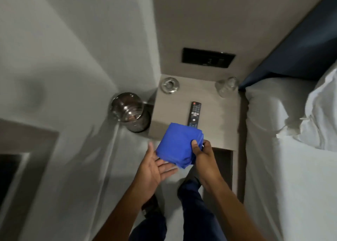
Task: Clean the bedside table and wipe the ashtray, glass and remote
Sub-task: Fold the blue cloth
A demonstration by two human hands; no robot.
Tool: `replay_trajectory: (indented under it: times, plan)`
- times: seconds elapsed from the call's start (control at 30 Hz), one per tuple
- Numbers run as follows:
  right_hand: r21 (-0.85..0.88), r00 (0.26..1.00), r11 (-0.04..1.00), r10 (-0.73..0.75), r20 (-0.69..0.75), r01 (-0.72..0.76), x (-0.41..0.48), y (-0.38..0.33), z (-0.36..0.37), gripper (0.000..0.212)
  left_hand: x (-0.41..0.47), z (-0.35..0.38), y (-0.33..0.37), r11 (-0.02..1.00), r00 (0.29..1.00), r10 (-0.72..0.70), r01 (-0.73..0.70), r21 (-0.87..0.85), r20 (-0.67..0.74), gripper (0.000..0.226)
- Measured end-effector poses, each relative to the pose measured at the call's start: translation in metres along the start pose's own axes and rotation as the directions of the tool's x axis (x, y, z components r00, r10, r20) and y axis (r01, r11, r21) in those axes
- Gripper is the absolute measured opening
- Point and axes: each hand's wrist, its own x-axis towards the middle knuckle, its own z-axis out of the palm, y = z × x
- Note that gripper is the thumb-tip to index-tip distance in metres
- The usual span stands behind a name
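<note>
Right hand [202,154] pinches folded blue cloth [179,145] by its edge; left hand [155,169] lies open, palm up beneath, likely squaring the fold into a wiping pad. Cloth hovers over counter [217,124] front edge. Remote [194,116] lies mid-counter, ashtray [170,85] back-left, glass [227,86] back-right. All look untouched.

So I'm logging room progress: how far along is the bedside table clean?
Barely started. Nothing looks wiped: ashtray, glass and remote sit untouched on the bedside table. In hand: right hand grips a folded blue cloth, left hand open beneath. All wiping remains.
</note>
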Motion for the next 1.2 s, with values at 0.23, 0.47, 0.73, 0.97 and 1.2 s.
replay_trajectory:
  times: [0.23,0.47,0.73,0.97,1.2]
  plan:
    - [-0.114,0.946,0.990,-0.041,0.323,0.081,-0.084,-0.003,0.127,0.014,-0.108,-0.085,0.031,0.901,0.792,0.404,-0.431,0.047,-0.458,0.045]
    - [-0.421,0.852,0.808,-0.177,0.493,0.411,-0.152,0.013,0.257,0.017,-0.185,-0.180,0.044,0.776,0.289,0.602,-0.431,0.460,-0.744,0.016]
    - [-0.535,0.860,0.757,-0.069,0.505,0.375,-0.155,0.033,0.353,0.009,-0.200,-0.250,0.064,0.698,0.317,0.713,-0.402,0.592,-0.626,0.036]
    - [-0.449,0.903,0.854,-0.054,0.426,0.263,-0.137,0.041,0.393,0.044,-0.193,-0.282,0.079,0.655,0.590,0.648,-0.107,0.748,-0.482,0.041]
    - [-0.488,0.835,0.844,0.093,0.542,0.224,-0.135,0.031,0.380,0.071,-0.186,-0.288,0.066,0.503,0.536,0.737,-0.029,0.864,-0.412,0.061]
